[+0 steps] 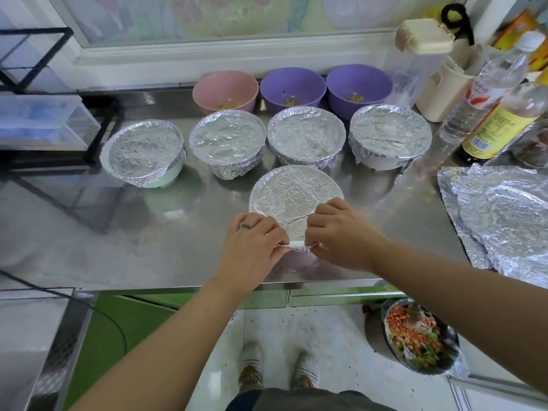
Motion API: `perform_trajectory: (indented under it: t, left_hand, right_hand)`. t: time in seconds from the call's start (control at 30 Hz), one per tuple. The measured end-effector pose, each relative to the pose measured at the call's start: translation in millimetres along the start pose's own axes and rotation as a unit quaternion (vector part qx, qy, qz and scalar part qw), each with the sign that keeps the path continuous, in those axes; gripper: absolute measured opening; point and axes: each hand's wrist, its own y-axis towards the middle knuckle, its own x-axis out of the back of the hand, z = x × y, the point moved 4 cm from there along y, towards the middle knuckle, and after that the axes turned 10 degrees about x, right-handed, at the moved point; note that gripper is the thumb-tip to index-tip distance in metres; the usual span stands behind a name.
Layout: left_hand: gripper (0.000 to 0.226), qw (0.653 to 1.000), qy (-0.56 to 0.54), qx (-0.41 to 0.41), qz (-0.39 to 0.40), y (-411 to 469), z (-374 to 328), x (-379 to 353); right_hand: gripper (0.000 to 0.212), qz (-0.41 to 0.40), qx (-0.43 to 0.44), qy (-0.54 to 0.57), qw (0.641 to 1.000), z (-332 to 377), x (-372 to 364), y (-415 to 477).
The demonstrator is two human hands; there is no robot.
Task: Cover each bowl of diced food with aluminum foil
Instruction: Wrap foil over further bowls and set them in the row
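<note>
A bowl with foil over its top (292, 194) stands near the front of the steel counter (118, 232). My left hand (252, 241) and my right hand (341, 232) both pinch the foil's near edge at the rim, where a strip of white rim shows between them. Behind it stand several foil-covered bowls in a row, from the left one (143, 151) to the right one (390, 134). At the back are a pink bowl (225, 90) and two purple bowls (292, 86) (358, 87), uncovered, with a little diced food inside.
Loose foil sheets (501, 215) lie at the counter's right. Bottles (486, 93) and a cream-lidded container (421, 60) crowd the back right. A clear plastic box (38, 120) on a black rack sits at the left. A pot of diced food (415, 339) stands low on the right.
</note>
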Motion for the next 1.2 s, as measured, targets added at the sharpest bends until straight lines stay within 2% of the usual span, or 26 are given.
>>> perform_trajectory:
  t: [0.17,0.23,0.33,0.57,0.8,1.03,1.2]
  left_hand:
    - [0.016,1.000,0.009,0.010,0.020,2,-1,4]
    - [0.017,1.000,0.010,0.016,0.021,2,-3,5]
    - [0.018,1.000,0.004,0.009,0.022,2,-8,5]
    - [0.023,1.000,0.010,0.004,0.029,5,-10,6]
    - [0.021,1.000,-0.002,0.001,0.018,5,-9,4]
    - [0.022,1.000,-0.002,-0.006,0.023,5,-9,1]
    - [0.019,0.999,-0.002,-0.024,0.023,3,-9,-1]
  right_hand:
    - [0.001,0.038,-0.004,0.029,0.999,0,6,2]
    - [0.012,0.045,0.005,0.020,0.999,1,7,3]
    - [0.014,0.043,0.012,0.003,0.999,2,6,2]
    - [0.025,-0.009,-0.033,-0.008,0.999,6,4,6]
    - [0.014,-0.053,-0.046,-0.025,0.997,12,-2,1]
    - [0.018,-0.070,-0.019,-0.081,0.994,14,-5,3]
    - [0.017,-0.086,-0.013,-0.071,0.994,19,-7,5]
